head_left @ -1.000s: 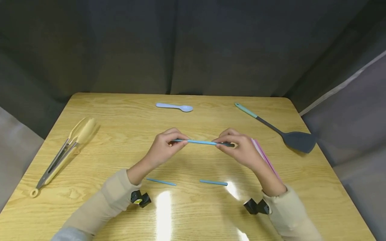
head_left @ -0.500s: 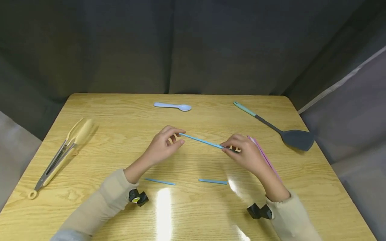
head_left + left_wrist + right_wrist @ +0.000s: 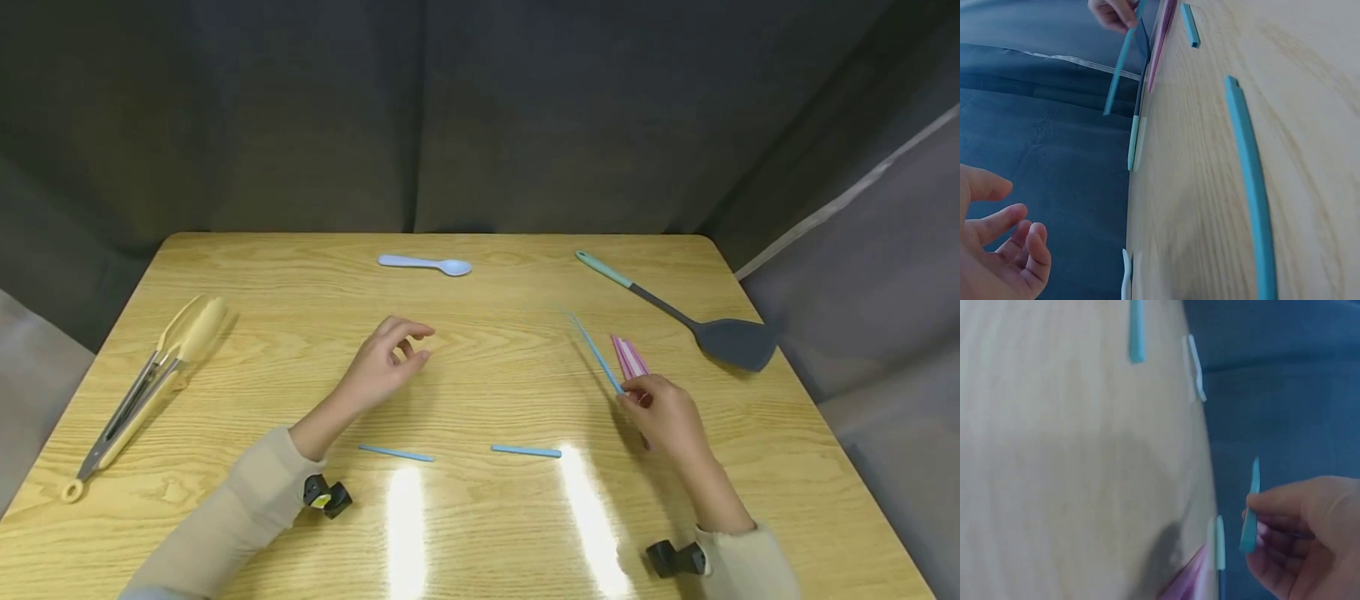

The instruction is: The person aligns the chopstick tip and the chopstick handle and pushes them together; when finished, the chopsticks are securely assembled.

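My right hand [image 3: 667,417] pinches a slim blue chopstick [image 3: 597,353] near one end. Its free part slants up and away to the left, above the table. In the right wrist view, thumb and fingers grip this square-sided, tapered chopstick [image 3: 1251,519]. Left of centre, my left hand [image 3: 378,367] hovers with loosely bent fingers and nothing between them. Two short blue stick pieces lie apart on the table: a left piece [image 3: 395,452] and a right piece [image 3: 527,451]. Several pink and white sticks [image 3: 628,357] lie beside my right hand, which partly hides them.
Yellow tongs [image 3: 150,392] lie at the table's left side. A pale blue spoon [image 3: 427,265] rests near the far edge. At right lies a spatula [image 3: 731,342] with a dark blade and green handle. Dark curtains [image 3: 300,117] hang behind the wooden table [image 3: 300,283].
My left hand has let go of the blue chopstick and drawn slightly left. My right hand has carried it right and towards me, turning it to point away.
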Action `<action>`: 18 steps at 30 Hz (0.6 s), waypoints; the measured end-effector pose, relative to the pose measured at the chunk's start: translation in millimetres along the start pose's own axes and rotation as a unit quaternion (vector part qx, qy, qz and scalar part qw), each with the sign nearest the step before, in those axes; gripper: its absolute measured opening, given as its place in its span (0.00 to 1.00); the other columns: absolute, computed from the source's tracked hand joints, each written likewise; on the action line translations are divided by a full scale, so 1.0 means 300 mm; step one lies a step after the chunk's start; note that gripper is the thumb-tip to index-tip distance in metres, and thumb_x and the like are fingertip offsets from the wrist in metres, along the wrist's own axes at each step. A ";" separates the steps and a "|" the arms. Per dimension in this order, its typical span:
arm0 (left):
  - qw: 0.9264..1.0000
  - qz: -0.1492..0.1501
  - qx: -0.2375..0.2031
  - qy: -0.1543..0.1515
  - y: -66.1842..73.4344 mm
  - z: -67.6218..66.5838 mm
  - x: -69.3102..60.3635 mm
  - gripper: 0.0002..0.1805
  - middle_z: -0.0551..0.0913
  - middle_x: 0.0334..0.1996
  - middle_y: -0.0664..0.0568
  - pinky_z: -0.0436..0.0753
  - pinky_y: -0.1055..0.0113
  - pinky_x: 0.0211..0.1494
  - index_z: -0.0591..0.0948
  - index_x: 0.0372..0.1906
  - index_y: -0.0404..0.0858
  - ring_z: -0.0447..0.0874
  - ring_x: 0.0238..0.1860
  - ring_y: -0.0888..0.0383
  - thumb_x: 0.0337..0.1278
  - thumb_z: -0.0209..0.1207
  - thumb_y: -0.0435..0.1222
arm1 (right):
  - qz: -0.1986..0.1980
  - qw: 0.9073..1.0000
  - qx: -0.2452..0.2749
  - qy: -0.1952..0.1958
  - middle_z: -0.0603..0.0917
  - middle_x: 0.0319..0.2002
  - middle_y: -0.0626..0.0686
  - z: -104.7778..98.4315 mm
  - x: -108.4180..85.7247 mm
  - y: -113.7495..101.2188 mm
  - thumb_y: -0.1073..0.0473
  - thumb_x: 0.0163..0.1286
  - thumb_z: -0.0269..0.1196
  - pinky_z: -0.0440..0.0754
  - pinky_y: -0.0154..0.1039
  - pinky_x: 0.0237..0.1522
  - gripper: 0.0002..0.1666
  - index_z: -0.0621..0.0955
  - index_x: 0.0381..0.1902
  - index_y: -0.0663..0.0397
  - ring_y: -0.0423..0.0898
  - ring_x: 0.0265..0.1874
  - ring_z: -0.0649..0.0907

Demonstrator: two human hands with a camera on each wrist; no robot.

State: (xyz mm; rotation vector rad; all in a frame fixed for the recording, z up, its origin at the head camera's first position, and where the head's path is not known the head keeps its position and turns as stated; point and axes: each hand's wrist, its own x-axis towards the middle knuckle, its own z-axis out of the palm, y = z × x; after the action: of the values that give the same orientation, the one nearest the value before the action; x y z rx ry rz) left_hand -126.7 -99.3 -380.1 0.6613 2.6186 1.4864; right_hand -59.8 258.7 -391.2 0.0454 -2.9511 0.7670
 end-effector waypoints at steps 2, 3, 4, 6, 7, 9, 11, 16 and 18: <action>1.000 -0.004 0.001 -0.001 -0.003 -0.001 -0.005 0.16 0.70 0.47 0.46 0.73 0.67 0.32 0.75 0.51 0.36 0.70 0.36 0.57 0.57 0.55 0.34 | 0.021 1.000 -0.011 -0.013 0.78 0.25 0.54 0.002 -0.009 0.020 0.65 0.57 0.62 0.74 0.41 0.25 0.12 0.80 0.36 0.70 0.47 0.23 0.76; 1.000 -0.005 0.001 -0.001 -0.004 -0.002 -0.007 0.16 0.70 0.47 0.46 0.72 0.67 0.32 0.75 0.51 0.36 0.70 0.35 0.56 0.57 0.55 0.33 | 0.031 0.999 -0.016 -0.018 0.78 0.25 0.54 0.003 -0.012 0.028 0.64 0.58 0.61 0.74 0.41 0.25 0.12 0.79 0.36 0.70 0.47 0.23 0.76; 1.000 -0.006 0.001 -0.001 -0.005 -0.003 -0.009 0.16 0.71 0.47 0.46 0.72 0.67 0.32 0.75 0.51 0.36 0.70 0.35 0.56 0.56 0.55 0.33 | 0.039 0.999 -0.021 -0.024 0.78 0.24 0.54 0.005 -0.014 0.036 0.64 0.58 0.61 0.74 0.42 0.25 0.12 0.79 0.37 0.71 0.47 0.22 0.75; 1.000 -0.008 0.001 -0.002 -0.009 -0.003 -0.011 0.16 0.71 0.46 0.45 0.72 0.67 0.32 0.75 0.51 0.35 0.70 0.35 0.56 0.56 0.55 0.32 | 0.052 0.998 -0.033 -0.031 0.77 0.23 0.54 0.010 -0.017 0.048 0.64 0.58 0.61 0.73 0.42 0.23 0.12 0.79 0.36 0.71 0.46 0.21 0.74; 1.000 -0.008 0.001 -0.003 -0.011 -0.003 -0.011 0.16 0.71 0.46 0.45 0.72 0.67 0.32 0.75 0.51 0.36 0.70 0.35 0.56 0.56 0.55 0.32 | 0.055 0.997 -0.039 -0.033 0.76 0.23 0.54 0.013 -0.018 0.052 0.64 0.58 0.60 0.72 0.41 0.22 0.12 0.79 0.36 0.71 0.46 0.20 0.73; 1.000 -0.008 0.002 -0.006 -0.014 -0.002 -0.011 0.15 0.71 0.46 0.45 0.71 0.67 0.32 0.76 0.50 0.36 0.70 0.35 0.56 0.57 0.55 0.32 | 0.059 0.996 -0.053 -0.030 0.75 0.21 0.54 0.021 -0.020 0.060 0.65 0.57 0.60 0.71 0.40 0.20 0.11 0.79 0.34 0.70 0.46 0.18 0.72; 1.000 -0.008 0.003 -0.009 -0.017 0.000 -0.010 0.14 0.71 0.46 0.45 0.71 0.66 0.32 0.76 0.50 0.36 0.70 0.35 0.56 0.57 0.55 0.33 | 0.059 0.996 -0.063 -0.028 0.75 0.20 0.54 0.028 -0.022 0.064 0.65 0.57 0.59 0.70 0.39 0.18 0.10 0.78 0.33 0.71 0.46 0.16 0.71; 1.000 -0.014 0.003 -0.013 -0.020 0.003 -0.012 0.14 0.71 0.47 0.45 0.71 0.66 0.32 0.76 0.49 0.35 0.70 0.36 0.56 0.58 0.54 0.33 | 0.066 0.994 -0.079 -0.026 0.76 0.20 0.55 0.041 -0.021 0.066 0.66 0.55 0.59 0.70 0.41 0.16 0.10 0.76 0.33 0.70 0.47 0.16 0.71; 1.000 -0.016 0.006 -0.015 -0.023 0.004 -0.013 0.14 0.71 0.47 0.45 0.71 0.66 0.33 0.76 0.49 0.35 0.70 0.36 0.56 0.58 0.54 0.32 | 0.069 0.994 -0.082 -0.030 0.75 0.19 0.55 0.044 -0.022 0.066 0.67 0.55 0.59 0.69 0.40 0.15 0.11 0.75 0.34 0.71 0.47 0.14 0.71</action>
State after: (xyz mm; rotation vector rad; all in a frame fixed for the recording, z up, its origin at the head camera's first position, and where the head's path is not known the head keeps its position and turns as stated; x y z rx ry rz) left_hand -125.1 -103.0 -387.2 0.6354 2.6054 1.4414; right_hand -55.4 269.6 -412.9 -0.1516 -3.0890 0.5428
